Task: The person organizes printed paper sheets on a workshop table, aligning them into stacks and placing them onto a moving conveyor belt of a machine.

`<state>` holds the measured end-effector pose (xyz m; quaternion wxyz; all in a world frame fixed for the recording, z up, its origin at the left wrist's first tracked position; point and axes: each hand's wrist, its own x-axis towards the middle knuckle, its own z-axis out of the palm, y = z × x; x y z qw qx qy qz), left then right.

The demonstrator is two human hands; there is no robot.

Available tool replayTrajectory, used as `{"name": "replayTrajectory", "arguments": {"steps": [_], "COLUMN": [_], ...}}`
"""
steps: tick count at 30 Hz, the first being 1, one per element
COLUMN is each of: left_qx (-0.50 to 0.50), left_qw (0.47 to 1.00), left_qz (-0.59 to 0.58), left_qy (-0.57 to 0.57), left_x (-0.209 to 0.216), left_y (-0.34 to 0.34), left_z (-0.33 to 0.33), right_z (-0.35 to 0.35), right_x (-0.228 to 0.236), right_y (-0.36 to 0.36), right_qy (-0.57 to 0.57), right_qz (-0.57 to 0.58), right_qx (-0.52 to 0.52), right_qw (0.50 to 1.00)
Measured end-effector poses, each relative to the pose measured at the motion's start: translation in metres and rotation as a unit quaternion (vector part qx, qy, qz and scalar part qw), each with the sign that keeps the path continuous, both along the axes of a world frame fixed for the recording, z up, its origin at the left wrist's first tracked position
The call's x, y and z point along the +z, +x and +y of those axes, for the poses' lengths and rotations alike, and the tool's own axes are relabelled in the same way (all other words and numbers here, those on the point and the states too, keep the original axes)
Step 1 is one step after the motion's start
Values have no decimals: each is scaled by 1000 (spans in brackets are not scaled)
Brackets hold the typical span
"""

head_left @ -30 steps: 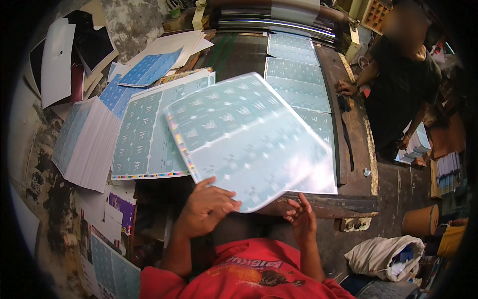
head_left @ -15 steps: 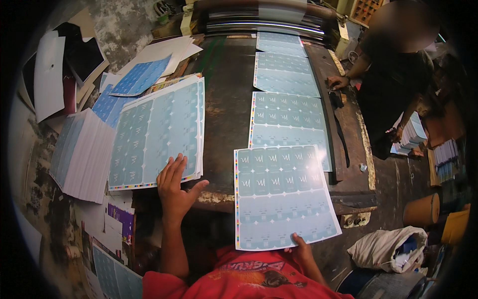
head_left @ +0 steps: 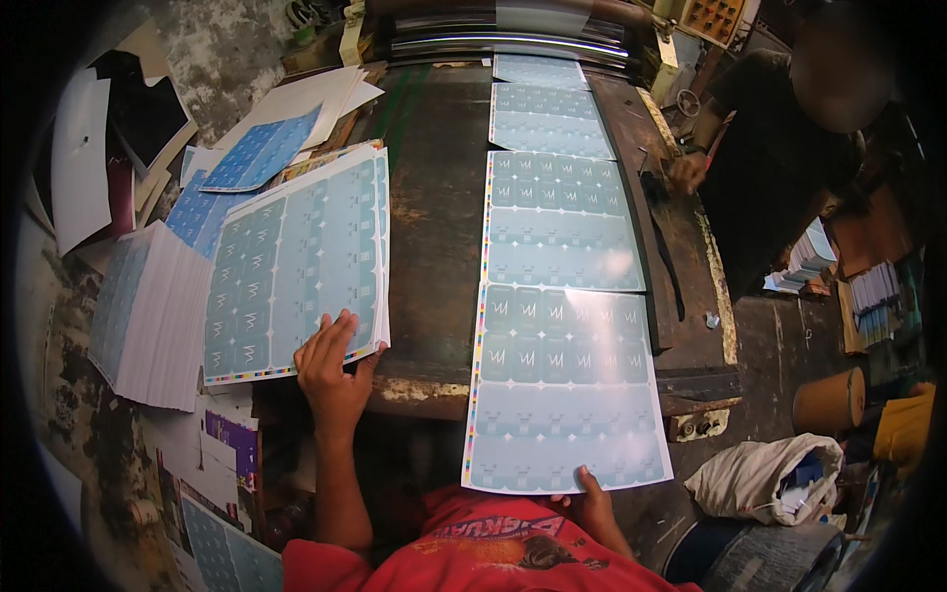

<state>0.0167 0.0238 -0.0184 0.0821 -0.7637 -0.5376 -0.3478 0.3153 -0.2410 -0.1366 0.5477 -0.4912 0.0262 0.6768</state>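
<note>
My right hand (head_left: pixel 592 503) grips the near edge of a pale teal printed sheet (head_left: pixel 562 395), thumb on top and fingers underneath. The sheet overhangs the table's front edge, its far edge meeting the line of similar printed sheets (head_left: pixel 562 227) that runs back to the rollers. My left hand (head_left: pixel 333 385) rests on the near right corner of a stack of printed sheets (head_left: pixel 296 266); its fingers lie stretched over the top sheet and the thumb is against the stack's edge.
Metal rollers (head_left: pixel 508 43) span the back of the dark table (head_left: pixel 424 227). A thick fanned pile of sheets (head_left: pixel 158 316) and blue prints (head_left: pixel 261 153) lie at left. Across the table's right side, a person (head_left: pixel 779 148) rests a hand near the edge. A white sack (head_left: pixel 764 479) stands lower right.
The line of sheets has come nearer and now meets the held sheet. My left thumb has drawn in toward the stack's edge. The person at right has leaned in.
</note>
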Motion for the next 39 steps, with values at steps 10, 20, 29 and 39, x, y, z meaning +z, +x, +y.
{"name": "replayTrajectory", "arguments": {"steps": [10, 20, 29, 39], "left_qx": [30, 56, 57, 56], "left_qw": [994, 974, 960, 948], "left_qz": [-92, -214, -268, -301], "left_qy": [46, 50, 53, 86], "left_x": [-8, -4, -6, -11], "left_y": [2, 2, 0, 3], "left_z": [4, 5, 4, 14], "right_z": [47, 63, 125, 528], "right_x": [-29, -47, 26, 154], "right_y": [14, 7, -9, -122], "right_qy": [82, 30, 112, 289], "right_qz": [-63, -111, -144, 94], "right_qx": [-120, -155, -67, 318], "right_qw": [987, 981, 981, 898]}}
